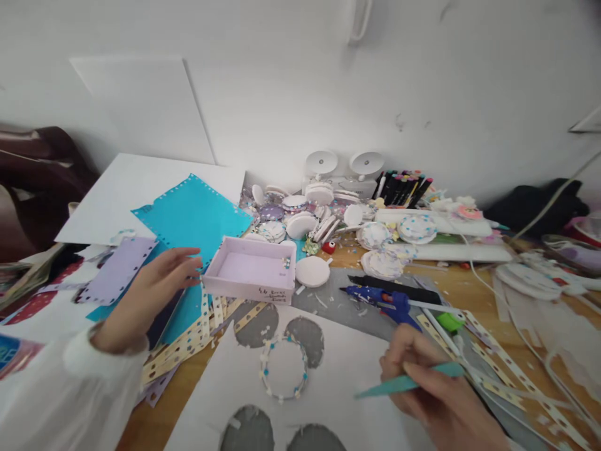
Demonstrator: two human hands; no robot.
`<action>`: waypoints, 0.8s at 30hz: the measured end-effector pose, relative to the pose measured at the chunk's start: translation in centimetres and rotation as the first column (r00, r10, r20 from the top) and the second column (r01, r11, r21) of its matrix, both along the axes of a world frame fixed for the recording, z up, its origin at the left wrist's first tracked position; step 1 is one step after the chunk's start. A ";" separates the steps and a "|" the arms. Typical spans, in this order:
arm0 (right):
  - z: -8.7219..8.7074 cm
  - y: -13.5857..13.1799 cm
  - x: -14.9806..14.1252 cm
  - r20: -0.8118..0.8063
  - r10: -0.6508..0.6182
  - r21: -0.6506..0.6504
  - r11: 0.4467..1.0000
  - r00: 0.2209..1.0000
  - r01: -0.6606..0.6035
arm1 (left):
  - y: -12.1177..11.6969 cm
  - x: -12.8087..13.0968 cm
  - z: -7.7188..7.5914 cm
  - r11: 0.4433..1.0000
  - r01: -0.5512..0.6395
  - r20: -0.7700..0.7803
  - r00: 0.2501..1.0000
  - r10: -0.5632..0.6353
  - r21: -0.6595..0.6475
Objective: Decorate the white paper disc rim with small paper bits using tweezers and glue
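Observation:
My right hand (425, 382) pinches a pair of teal, pointed tweezers (394, 387), tip toward the left, above a white sheet (357, 351) with several round holes cut in it. On that sheet lies a ring (307, 368) dotted with small blue, white and cream pieces. My left hand (162, 282) hovers with fingers apart at the left side of a shallow lilac box (248, 289), holding nothing. A few tiny pieces (286, 262) rest in the box's right corner. Whether the left fingertips touch the box I cannot tell.
Behind the box are several white discs (300, 224), some decorated. A blue glue gun (380, 297) lies right of a white disc (312, 272). Punched paper strips (188, 351), blue punched paper (188, 216) and a lilac card (117, 269) are at left; markers (404, 190) stand behind. Cables run at right.

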State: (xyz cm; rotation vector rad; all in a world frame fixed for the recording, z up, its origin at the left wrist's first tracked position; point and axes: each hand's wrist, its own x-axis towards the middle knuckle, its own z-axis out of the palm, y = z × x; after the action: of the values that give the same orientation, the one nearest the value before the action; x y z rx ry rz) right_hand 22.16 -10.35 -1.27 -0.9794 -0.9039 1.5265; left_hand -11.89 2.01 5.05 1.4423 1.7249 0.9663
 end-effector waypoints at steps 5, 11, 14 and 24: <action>0.5 0.6 -2.0 0.222 0.511 -0.316 0.843 0.830 -0.435 | 4.1 -1.3 0.1 0.954 0.109 0.007 0.994 -0.112 -0.279; 0.6 0.8 -4.1 0.374 0.653 -0.437 0.750 0.658 -0.496 | 4.3 -1.4 -0.6 0.899 0.252 0.134 0.967 -0.217 -0.358; 0.0 0.9 -4.4 0.355 0.657 -0.438 0.745 0.665 -0.503 | 3.3 -1.6 -0.3 0.913 0.257 0.159 0.963 -0.216 -0.316; 2.3 1.0 -2.5 0.201 0.620 -0.302 0.776 0.759 -0.554 | 0.8 -2.7 -1.1 0.960 0.266 0.168 0.954 -0.250 -0.083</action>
State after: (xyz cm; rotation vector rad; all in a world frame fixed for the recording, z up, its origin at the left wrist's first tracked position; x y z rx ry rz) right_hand 19.68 -9.35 1.08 -1.1687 -1.3683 2.0931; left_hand -14.63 2.79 3.95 1.4411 1.4115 0.8121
